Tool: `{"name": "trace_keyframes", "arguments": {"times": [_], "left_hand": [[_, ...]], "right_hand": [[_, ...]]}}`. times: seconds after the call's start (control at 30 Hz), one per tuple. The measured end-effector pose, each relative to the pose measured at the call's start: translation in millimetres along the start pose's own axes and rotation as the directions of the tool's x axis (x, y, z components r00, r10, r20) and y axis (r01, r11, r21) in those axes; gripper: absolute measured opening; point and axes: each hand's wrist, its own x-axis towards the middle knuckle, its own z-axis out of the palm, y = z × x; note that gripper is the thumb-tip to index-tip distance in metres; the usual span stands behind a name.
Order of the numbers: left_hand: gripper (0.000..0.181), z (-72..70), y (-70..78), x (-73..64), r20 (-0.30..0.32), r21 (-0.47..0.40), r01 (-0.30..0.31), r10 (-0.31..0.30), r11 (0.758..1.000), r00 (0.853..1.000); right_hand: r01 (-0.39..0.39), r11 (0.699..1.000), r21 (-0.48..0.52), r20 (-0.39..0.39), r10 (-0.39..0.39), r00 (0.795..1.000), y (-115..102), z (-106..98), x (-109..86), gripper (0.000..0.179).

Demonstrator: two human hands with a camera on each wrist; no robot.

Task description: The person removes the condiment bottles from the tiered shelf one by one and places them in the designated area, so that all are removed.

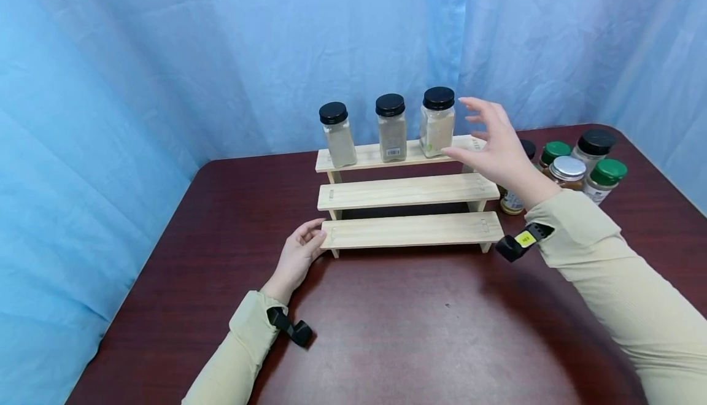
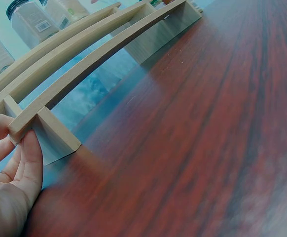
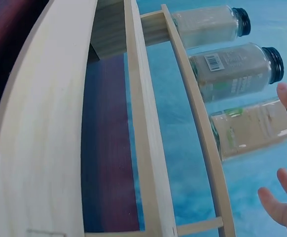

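Three jars [image 1: 391,140] stood upright on a rack [image 1: 409,193], the closest jar [image 1: 438,129] at ten o'clock from the right hand [image 1: 495,149], the nearer, its grip spread wide and empty; the left hand [image 1: 297,256] pinched the rack at its eight o'clock.

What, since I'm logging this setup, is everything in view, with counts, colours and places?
Table: one, dark red-brown, across the lower view
Rack: one, three-tiered, pale wood, toward the table's back
Black-lidded jars: three, clear, on the rack's top shelf
Other jars: at least five, lids green, black and silver, right of the rack
Curtains: count unclear, blue, behind and beside the table
Wristbands: two, black, one per wrist
Sleeves: two, pale yellow, on both arms
Left hand: one, bare, holding the rack's front left corner
Right hand: one, bare, by the rightmost black-lidded jar
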Motion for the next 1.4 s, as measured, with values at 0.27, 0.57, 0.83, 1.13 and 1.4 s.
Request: {"name": "trace_keyframes", "arguments": {"times": [0.27,0.57,0.83,1.13,1.4], "left_hand": [[0.039,-0.3,-1.2,0.6,-0.005,0.006,0.002,-0.002,1.000,1.000],[0.039,-0.1,-1.2,0.1,-0.007,-0.004,-0.006,0.006,1.000,1.000],[0.040,-0.9,-1.4,0.2,0.027,-0.024,-0.012,0.012,1.000,1.000],[0.039,-1.5,-2.1,0.4,0.023,-0.007,-0.006,0.007,1.000,1.000],[0.039,-1.3,-1.2,-0.3,0.005,0.007,-0.004,0.004,1.000,1.000]], "right_hand": [[0.023,1.000,-0.020,0.018,-0.023,1.000,-1.1,8.8,11.8,0.085],[-0.010,1.000,0.009,0.028,0.010,1.000,1.9,16.6,15.6,0.091],[-0.028,0.999,0.028,0.016,0.028,0.999,5.8,25.8,17.9,0.094],[-0.020,0.999,0.046,-0.007,0.021,1.000,6.8,31.3,19.5,0.092],[-0.015,1.000,0.011,-0.059,0.015,0.998,8.2,37.8,20.9,0.088]]}}
